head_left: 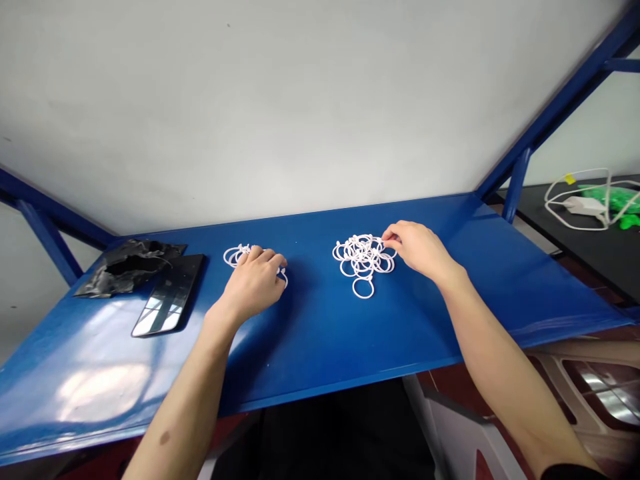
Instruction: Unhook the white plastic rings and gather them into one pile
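While right hand (pixel 413 245) pinches white ring (pixel 395 255) edging larger heap (pixel 364 255), left hand (pixel 256 279) overlies smaller heap (pixel 234 256), grip unclear.

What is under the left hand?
White rings show at both sides of the left hand, on the blue table. Whatever lies directly beneath the hand is covered, so I can't count them.

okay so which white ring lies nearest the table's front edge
The single ring projecting from the near side of the right pile; its loop lies on blue tabletop, while the rest bunches farther back.
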### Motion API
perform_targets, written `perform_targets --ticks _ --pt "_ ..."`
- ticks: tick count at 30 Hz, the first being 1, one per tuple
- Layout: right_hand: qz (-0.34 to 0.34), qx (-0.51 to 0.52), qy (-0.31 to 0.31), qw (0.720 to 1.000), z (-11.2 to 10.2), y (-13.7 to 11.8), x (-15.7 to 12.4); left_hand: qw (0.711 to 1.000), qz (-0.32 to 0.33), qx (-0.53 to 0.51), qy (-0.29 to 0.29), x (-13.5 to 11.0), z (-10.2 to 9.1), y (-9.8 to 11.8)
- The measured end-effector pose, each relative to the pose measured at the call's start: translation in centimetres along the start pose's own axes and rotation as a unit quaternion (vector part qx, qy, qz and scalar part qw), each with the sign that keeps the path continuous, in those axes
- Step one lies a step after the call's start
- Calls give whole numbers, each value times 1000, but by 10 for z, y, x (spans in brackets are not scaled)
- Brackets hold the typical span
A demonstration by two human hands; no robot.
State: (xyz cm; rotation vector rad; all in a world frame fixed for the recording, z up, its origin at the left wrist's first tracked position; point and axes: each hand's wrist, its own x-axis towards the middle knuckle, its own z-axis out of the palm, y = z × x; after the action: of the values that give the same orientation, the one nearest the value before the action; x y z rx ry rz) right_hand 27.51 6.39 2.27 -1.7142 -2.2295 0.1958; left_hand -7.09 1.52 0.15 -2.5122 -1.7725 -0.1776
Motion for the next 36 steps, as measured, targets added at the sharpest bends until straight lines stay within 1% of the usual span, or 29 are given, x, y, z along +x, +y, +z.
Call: perform_targets --ticks 2,4,6,8,10,13,15,17,19,21,23,25,27,29,31,33,36 --pt "10 24 -19 999 2 0 1 1000 4 2 -21 0 2 -1" --pt "7 44 -26 999 5 -2 2 999 10 5 -30 1 6 -3" --pt "-1 38 -18 999 7 -2 3 1000 18 4 -26 3 9 -5" --pt "-5 19 2 1000 8 -3 3 1000 21 -10 -11 5 11 -6" --pt "-9 11 29 999 9 -4 2 999 19 -40 9 7 11 -4" --pt "-27 20 68 997 10 -12 0 994 20 -98 52 9 11 6" --pt "-60 42 90 993 12 -22 -2 988 23 -129 85 9 11 15" --pt "-110 77 103 986 17 -34 -7 981 26 -150 122 8 12 26" --pt "-164 117 99 974 23 -48 -12 972 34 -166 162 6 13 37" --pt "-206 155 79 963 32 -60 -19 962 46 -182 198 5 13 46" --pt "-229 184 55 954 43 -70 -25 951 57 -205 222 3 14 53" --pt "-234 207 40 949 52 -76 -29 941 65 -235 234 2 14 58" --pt "-227 236 37 944 59 -77 -31 930 56 -276 236 2 13 61" --pt "-217 268 47 937 62 -77 -31 917 21 -330 223 2 11 62" --pt "-216 283 64 932 61 -76 -31 901 -22 -390 187 3 9 62" --pt "-229 282 84 928 59 -75 -31 879 -55 -453 139 5 9 59" --pt "-245 276 107 923 57 -76 -31 831 -94 -542 87 7 12 56"
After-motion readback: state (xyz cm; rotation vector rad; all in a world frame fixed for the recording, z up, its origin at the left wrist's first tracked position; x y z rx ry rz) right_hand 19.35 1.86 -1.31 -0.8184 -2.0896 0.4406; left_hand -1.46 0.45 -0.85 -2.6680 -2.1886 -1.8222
